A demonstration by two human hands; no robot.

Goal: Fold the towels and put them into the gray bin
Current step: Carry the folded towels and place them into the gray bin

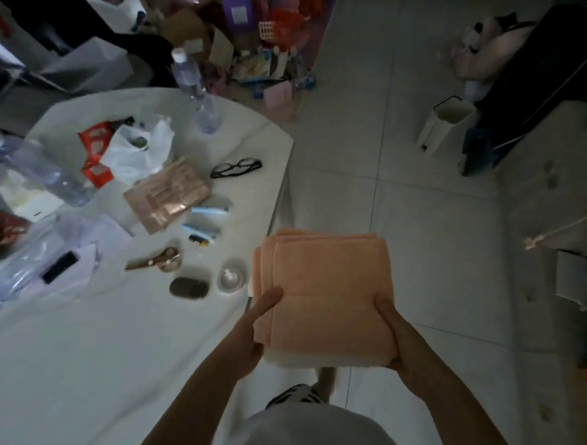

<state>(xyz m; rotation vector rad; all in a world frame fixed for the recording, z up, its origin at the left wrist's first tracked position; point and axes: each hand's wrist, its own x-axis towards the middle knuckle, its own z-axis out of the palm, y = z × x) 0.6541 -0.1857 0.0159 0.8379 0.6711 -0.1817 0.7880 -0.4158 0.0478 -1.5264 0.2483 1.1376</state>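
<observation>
folded orange towel (329, 291) held flat btwn both hands, over floor just right of table (119, 332) edge | left hand (259, 325) gripped on near-left edge, thumb on top | right hand (393, 337) gripped on near-right edge, thumb on top | white layer seen under towel | scissors (157, 260) on table, left of left hand

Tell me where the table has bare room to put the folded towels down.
The near part of the white table is bare, below the scissors and the round dish. Farther back, bottles, bags and glasses crowd it.
</observation>
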